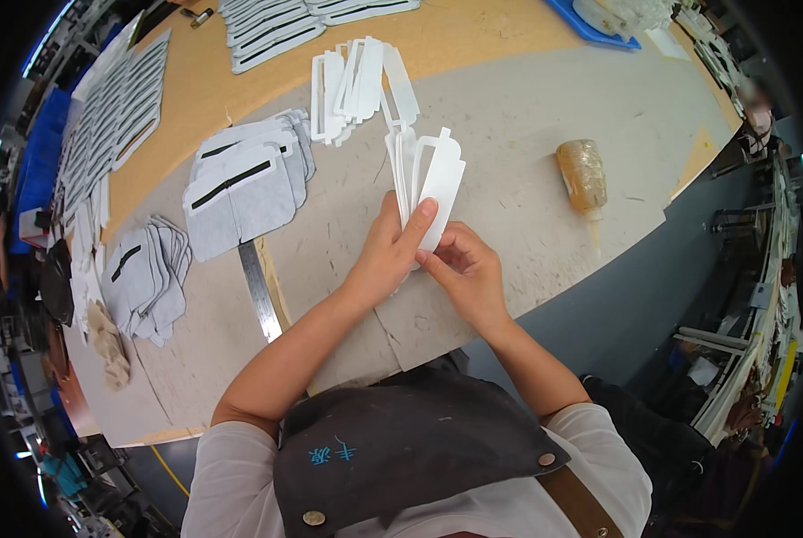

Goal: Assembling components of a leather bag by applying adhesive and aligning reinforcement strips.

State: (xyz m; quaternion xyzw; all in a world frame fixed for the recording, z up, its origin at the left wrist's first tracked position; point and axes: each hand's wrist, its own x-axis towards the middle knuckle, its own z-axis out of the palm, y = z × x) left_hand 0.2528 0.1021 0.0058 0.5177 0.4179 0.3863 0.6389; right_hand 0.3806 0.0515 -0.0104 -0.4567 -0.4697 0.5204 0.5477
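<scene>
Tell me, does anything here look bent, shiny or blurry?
Head view: the work surface's front edge bows, and black fills the corners; head view: the metal strip shows a bright sheen; head view: fingers and white cut pieces look fairly sharp, the right-rim clutter softer.

A dark apron (437,448) with blue lettering (332,450), metal snaps (314,518) and brown strap (576,502) covers a white short-sleeved shirt (226,475).

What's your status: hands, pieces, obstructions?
Left hand gripping fanned white cut-outs. Right hand at their lower end, grip unclear. Loose white pieces just beyond; amber bottle off right, apart from both hands.
</scene>
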